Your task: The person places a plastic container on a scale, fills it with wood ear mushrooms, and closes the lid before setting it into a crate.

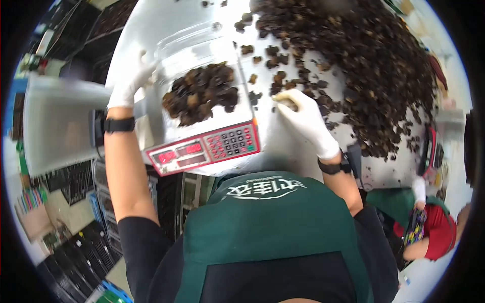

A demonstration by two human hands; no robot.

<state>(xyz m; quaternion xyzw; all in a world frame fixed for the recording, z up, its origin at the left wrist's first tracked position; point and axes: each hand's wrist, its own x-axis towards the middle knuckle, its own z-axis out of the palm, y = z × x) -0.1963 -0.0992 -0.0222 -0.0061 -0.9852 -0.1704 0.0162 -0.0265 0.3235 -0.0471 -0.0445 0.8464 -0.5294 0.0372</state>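
A scale (222, 144) with a red-framed keypad and lit red digits stands in front of me. On it rests a clear plastic container (172, 58) with its lid folded back, holding a heap of dark brown, mushroom-like pieces (202, 91). My left hand (132, 78), in a white glove, is at the container's left side, thumb and fingers apart. My right hand (303, 116), also gloved, is over the metal table right of the scale. Its thumb and forefinger are curled together beside some loose pieces (280, 78); I cannot tell what they pinch.
A large pile of the same dark pieces (353, 55) covers the table's far right. A translucent plastic bin (65, 126) stands at the left, beyond the table (283, 151). Black crates (76, 260) are lower left. Another person in a red top (439, 232) works at the right edge.
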